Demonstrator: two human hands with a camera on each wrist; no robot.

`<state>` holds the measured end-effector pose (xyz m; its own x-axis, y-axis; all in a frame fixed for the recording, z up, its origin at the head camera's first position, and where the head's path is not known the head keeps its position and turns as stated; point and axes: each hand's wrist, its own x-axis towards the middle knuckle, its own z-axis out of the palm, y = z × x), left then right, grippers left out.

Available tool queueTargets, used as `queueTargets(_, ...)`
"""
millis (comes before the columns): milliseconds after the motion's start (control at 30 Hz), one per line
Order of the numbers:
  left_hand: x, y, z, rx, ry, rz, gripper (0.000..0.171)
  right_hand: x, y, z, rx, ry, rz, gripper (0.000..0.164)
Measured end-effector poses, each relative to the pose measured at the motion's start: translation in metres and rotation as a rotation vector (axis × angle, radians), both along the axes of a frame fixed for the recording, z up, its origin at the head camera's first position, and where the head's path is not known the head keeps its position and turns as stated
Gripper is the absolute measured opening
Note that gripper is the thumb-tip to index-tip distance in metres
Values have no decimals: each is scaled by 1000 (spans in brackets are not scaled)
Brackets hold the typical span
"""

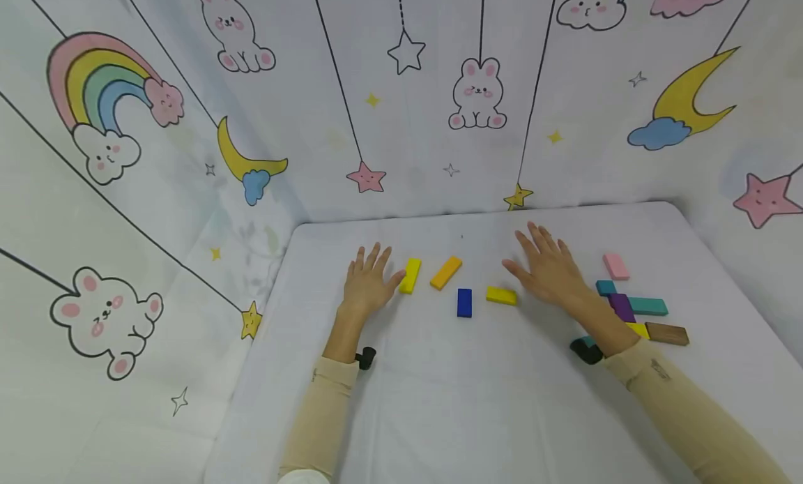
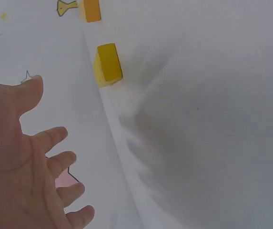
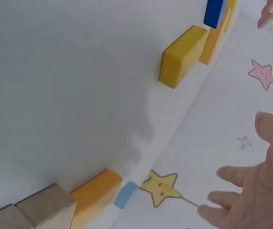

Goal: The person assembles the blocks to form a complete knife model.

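Observation:
My left hand (image 1: 366, 286) hovers over the table's left part with its fingers spread, holding nothing. Its thumb is nearest to a yellow block (image 1: 410, 276); the left wrist view shows a gap between the hand and the yellow block (image 2: 109, 64). An orange block (image 1: 446, 273) lies just right of that one, and a dark blue block (image 1: 464, 303) lies nearer to me. My right hand (image 1: 552, 273) is also raised, fingers apart and grasping nothing. Left of it, a second yellow block (image 1: 501, 296) lies flat, seen apart from the hand in the right wrist view.
On the right side several blocks lie close together: pink (image 1: 616, 266), teal (image 1: 649, 306), purple (image 1: 622, 307) and brown wood (image 1: 667, 333) among them. My right forearm partly covers this group. A patterned cloth wall (image 1: 426, 142) rises behind the white table (image 1: 439, 400).

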<state>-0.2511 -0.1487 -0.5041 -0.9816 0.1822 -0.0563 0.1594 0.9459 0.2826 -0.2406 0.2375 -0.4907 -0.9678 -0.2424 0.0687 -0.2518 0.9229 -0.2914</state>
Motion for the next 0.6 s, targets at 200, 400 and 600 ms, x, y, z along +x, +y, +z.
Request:
queueTargets(200,3,5,4,37,5,-5,76,-3,-10,1,6,-13,2,84)
queueTargets(400,3,13,3,62,11,-6,77,-7,-21,1,9,-16,27,81)
queueTargets(600,0,24,-1,128,23,3,76,-13,-31,-2,23,-40,69,79)
